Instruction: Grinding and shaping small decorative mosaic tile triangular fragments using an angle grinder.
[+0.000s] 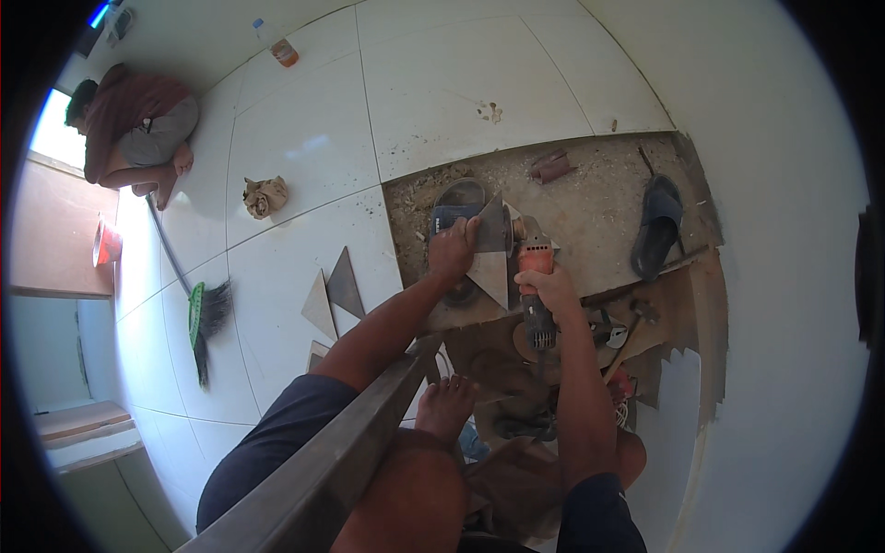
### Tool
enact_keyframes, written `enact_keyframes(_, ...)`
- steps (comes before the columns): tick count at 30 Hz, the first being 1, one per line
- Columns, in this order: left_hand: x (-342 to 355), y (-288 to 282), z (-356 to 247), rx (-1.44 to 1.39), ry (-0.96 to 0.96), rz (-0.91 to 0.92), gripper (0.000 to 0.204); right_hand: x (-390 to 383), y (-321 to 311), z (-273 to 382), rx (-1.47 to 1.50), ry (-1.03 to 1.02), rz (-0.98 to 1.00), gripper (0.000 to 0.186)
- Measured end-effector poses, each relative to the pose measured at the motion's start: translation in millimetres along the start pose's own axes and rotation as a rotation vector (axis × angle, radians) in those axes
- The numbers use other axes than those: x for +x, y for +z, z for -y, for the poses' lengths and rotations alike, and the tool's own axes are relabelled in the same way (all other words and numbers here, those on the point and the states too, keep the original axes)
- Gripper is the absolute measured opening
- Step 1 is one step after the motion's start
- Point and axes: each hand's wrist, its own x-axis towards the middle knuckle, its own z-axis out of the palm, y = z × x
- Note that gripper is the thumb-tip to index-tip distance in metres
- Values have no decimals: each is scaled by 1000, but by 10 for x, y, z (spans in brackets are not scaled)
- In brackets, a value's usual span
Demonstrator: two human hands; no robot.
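Note:
My right hand (555,288) is wrapped round the body of an orange and black angle grinder (536,262). The grinder's disc end is close beside a grey triangular tile piece (493,236). My left hand (450,252) grips that piece near its left edge, fingers closed. Whether the disc touches the tile, I cannot tell. A paler triangular tile piece (490,276) shows just below it. Partly hidden behind my left hand lies a dark slide sandal (458,195); its mate, another dark sandal (658,227), rests farther right on the rough, untiled patch (590,207).
Cut tile pieces (345,284) lie left of my forearm. A hammer (643,311) and other tools are near my right forearm. A metal beam (323,452) crosses my lap. Farther left are a green broom (196,318), a crumpled bag (265,197), a bottle (279,48) and a crouching person (138,129).

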Motion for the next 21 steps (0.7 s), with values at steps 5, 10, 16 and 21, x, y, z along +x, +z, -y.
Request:
enact_keyframes(5, 24, -38, -15, 0, -13, -16, 41, -192, 35, -48, 105, -51, 19, 33)
enact_keyframes(10, 6, -41, -30, 43, 41, -32, 41, -153, 33, -28, 104, -23, -4, 42)
enact_keyframes(16, -8, -17, 21, 60, 73, -51, 40, 101, 37, 104, 33, -28, -31, 39)
enact_keyframes(21, -26, 8, -10, 64, 49, -12, 40, 101, 33, 225, 40, -90, -66, 40)
